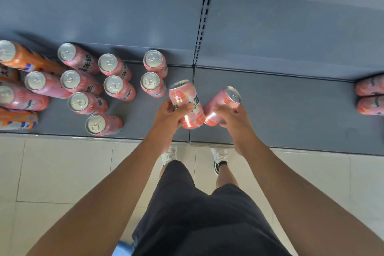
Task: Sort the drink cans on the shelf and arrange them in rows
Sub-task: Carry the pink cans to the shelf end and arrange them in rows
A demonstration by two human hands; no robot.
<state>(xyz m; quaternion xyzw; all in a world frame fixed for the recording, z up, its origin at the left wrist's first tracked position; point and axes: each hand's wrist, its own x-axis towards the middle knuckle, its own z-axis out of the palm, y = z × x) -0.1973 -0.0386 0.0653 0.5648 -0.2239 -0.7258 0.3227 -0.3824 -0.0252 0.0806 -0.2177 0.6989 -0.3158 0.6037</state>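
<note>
My left hand [169, 113] grips a pink drink can [185, 100], held above the grey shelf [280, 110] and tilted slightly left. My right hand [233, 116] grips a second pink can [224, 102] that leans to the right. The two cans touch at their lower ends. To the left, several pink cans [116, 87] stand upright on the shelf in loose rows. Orange cans [22, 59] stand at the far left edge.
Two more pink cans [369, 97] sit at the shelf's far right edge. A slotted upright post [204, 16] divides the shelf's back panel. The shelf's front lip [207, 143] runs just ahead of my feet on the tiled floor [52, 172].
</note>
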